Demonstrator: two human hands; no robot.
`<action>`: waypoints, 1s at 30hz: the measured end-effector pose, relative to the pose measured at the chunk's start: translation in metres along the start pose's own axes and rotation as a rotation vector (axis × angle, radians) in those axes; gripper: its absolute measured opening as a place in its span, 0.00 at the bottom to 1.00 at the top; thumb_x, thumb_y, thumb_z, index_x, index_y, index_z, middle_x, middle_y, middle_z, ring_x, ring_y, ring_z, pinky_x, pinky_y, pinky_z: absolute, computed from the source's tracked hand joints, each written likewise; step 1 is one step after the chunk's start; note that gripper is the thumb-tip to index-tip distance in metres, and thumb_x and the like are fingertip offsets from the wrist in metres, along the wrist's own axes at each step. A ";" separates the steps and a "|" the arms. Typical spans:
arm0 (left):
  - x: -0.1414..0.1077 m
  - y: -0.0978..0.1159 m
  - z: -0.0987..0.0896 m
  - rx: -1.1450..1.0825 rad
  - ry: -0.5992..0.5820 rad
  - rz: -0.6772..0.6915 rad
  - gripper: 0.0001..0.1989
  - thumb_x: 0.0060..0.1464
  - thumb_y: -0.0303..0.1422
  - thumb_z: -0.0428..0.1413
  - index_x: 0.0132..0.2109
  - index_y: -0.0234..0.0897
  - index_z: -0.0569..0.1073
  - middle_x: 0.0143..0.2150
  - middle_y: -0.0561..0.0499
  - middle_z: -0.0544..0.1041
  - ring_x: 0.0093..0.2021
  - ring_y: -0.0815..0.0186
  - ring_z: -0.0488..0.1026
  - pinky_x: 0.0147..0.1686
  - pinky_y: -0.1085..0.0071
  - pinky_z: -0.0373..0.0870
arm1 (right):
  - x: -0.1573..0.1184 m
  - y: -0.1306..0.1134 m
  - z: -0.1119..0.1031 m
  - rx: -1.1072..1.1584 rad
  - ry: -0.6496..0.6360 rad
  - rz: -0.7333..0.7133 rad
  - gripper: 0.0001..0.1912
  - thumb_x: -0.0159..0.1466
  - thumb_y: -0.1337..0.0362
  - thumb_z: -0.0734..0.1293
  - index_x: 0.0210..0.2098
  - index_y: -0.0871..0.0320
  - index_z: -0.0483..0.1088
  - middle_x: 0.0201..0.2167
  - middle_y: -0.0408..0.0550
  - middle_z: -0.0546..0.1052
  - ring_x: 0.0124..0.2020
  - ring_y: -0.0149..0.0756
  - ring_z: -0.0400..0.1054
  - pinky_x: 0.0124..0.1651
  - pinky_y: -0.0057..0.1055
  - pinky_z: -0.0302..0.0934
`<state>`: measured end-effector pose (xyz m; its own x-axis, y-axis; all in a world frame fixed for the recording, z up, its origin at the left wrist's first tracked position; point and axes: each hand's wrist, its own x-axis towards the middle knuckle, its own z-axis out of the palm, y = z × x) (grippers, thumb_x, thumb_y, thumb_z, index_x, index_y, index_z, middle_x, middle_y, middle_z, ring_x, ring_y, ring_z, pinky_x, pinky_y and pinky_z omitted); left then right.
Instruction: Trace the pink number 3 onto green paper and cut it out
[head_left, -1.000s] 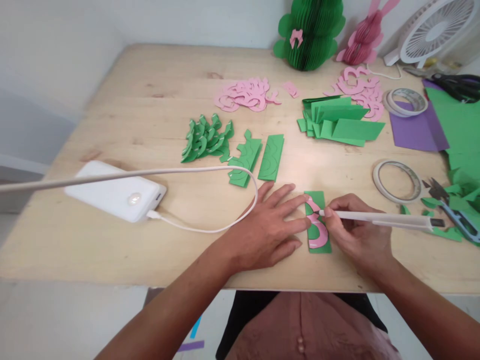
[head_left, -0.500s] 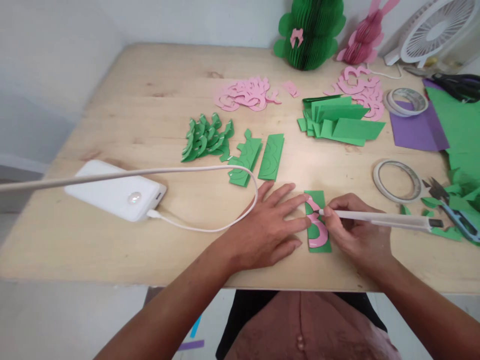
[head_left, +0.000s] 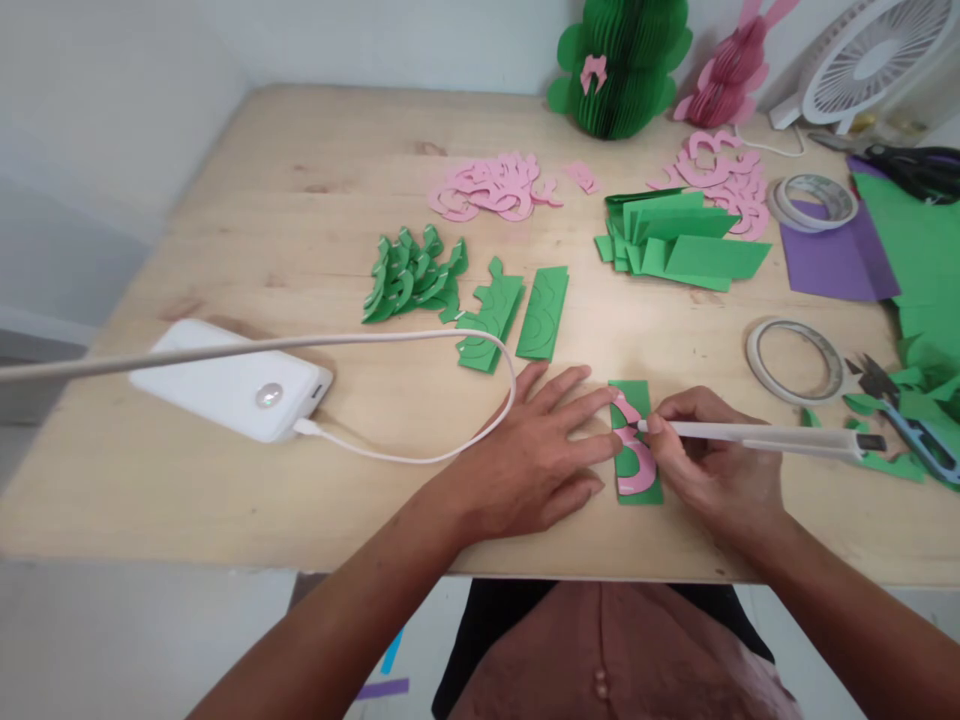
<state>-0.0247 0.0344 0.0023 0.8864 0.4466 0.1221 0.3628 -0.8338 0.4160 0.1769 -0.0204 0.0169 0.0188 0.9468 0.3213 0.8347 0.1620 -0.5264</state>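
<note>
A pink curved paper cutout (head_left: pixel 638 472) lies on a small green paper rectangle (head_left: pixel 628 393) near the table's front edge. My left hand (head_left: pixel 536 455) is spread flat, with two fingertips on the left edge of the cutout and the green paper. In my right hand (head_left: pixel 712 470) is a white pen (head_left: pixel 757 435), its tip at the narrow middle of the cutout. Just beyond my left hand are two folded green pieces with drawn curves, one of them (head_left: pixel 543 313) uncut and the other (head_left: pixel 491 325) partly cut.
A white power bank (head_left: pixel 232 385) with a cable (head_left: pixel 375 340) looping over my left wrist is at left. Cut green pieces (head_left: pixel 412 275), pink cutouts (head_left: pixel 495 187) and folded green strips (head_left: pixel 682 240) lie farther back. Tape (head_left: pixel 756 372) and scissors (head_left: pixel 911 425) are at right.
</note>
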 end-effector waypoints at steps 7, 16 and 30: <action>0.000 0.000 -0.001 -0.007 -0.006 -0.002 0.18 0.60 0.38 0.53 0.57 0.45 0.70 0.68 0.46 0.59 0.69 0.47 0.50 0.64 0.43 0.42 | 0.000 -0.001 -0.001 0.032 -0.021 0.001 0.10 0.63 0.64 0.64 0.26 0.57 0.66 0.16 0.38 0.69 0.15 0.25 0.60 0.18 0.24 0.53; 0.000 0.000 0.000 -0.003 -0.007 -0.003 0.20 0.60 0.38 0.53 0.59 0.46 0.69 0.69 0.46 0.59 0.69 0.47 0.50 0.65 0.43 0.41 | -0.001 0.000 0.001 0.045 -0.013 -0.025 0.09 0.63 0.65 0.65 0.26 0.58 0.66 0.17 0.38 0.69 0.15 0.25 0.60 0.18 0.23 0.53; 0.000 -0.001 0.001 -0.003 -0.011 -0.004 0.17 0.61 0.39 0.52 0.56 0.46 0.71 0.69 0.48 0.59 0.69 0.47 0.49 0.65 0.44 0.40 | -0.002 0.000 -0.001 0.199 0.049 0.090 0.06 0.63 0.64 0.66 0.30 0.56 0.68 0.18 0.38 0.71 0.16 0.24 0.60 0.17 0.22 0.52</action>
<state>-0.0247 0.0347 0.0015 0.8882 0.4459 0.1106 0.3651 -0.8313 0.4191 0.1772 -0.0226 0.0166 0.1187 0.9461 0.3012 0.7038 0.1338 -0.6977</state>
